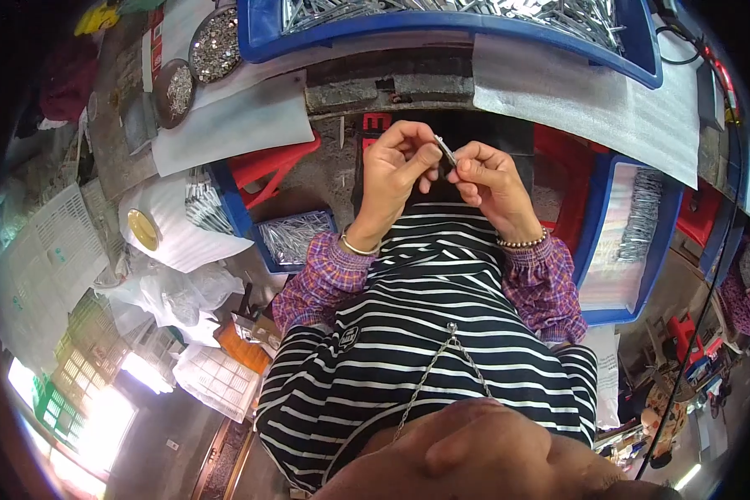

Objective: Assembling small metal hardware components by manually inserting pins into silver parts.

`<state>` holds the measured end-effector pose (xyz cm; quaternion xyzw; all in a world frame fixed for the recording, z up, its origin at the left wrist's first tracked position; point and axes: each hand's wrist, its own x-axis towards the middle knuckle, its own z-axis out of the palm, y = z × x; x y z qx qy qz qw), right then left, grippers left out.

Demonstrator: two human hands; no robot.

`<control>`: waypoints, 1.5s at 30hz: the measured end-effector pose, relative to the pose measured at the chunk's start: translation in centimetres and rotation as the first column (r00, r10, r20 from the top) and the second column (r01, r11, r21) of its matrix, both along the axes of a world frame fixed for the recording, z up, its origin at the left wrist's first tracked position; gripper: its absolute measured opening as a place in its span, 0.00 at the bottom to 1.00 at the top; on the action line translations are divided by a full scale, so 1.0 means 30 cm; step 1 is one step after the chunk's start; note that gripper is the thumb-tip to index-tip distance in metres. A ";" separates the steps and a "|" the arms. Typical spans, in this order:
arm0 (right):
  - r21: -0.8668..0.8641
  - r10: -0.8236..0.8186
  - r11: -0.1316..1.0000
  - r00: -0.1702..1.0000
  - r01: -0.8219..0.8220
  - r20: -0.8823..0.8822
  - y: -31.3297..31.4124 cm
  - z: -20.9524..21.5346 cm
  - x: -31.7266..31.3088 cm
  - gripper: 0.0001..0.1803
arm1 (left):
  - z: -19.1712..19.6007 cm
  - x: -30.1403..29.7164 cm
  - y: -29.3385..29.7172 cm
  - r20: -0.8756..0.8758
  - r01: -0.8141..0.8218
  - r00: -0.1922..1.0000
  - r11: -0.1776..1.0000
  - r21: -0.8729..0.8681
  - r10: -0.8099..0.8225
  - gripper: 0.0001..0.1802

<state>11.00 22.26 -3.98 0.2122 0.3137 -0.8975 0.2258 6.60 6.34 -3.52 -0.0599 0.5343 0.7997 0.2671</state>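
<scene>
A slim, silvery metal piece [446, 150] is pinched between my two hands in front of my striped apron. My left hand [398, 169] grips its upper end between thumb and fingers. The fingertips of my right hand [493, 177] close on its lower end. Fingers cover part of the piece, so its exact kind cannot be made out. Beyond my hands, a large blue tray [258, 35] holds a heap of long, thin metal parts [458, 7].
Foam sheets [592, 117] cover parts of the bench edge. Two round dishes [175, 93] of small metal bits sit far left. A small blue tray of metal parts [296, 237] is at my left, a larger blue tray [612, 279] at my right. Red stools [262, 167] stand below.
</scene>
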 end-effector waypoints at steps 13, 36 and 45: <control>0.314 0.081 0.948 0.992 -0.047 -0.094 -0.035 0.012 -0.009 0.07 | 0.010 -0.040 -0.054 -0.050 0.139 0.989 0.990 -0.009 -0.139 0.05; 0.694 1.000 0.004 0.006 0.720 -0.012 -0.577 0.182 -1.002 0.13 | -0.041 -0.059 -0.324 -0.094 -0.288 0.943 0.925 0.249 0.319 0.07; 0.785 0.996 -0.016 0.078 0.619 -0.042 -0.613 0.208 -0.981 0.06 | -0.042 -0.060 -0.308 -0.135 -0.288 0.931 0.910 0.298 0.339 0.06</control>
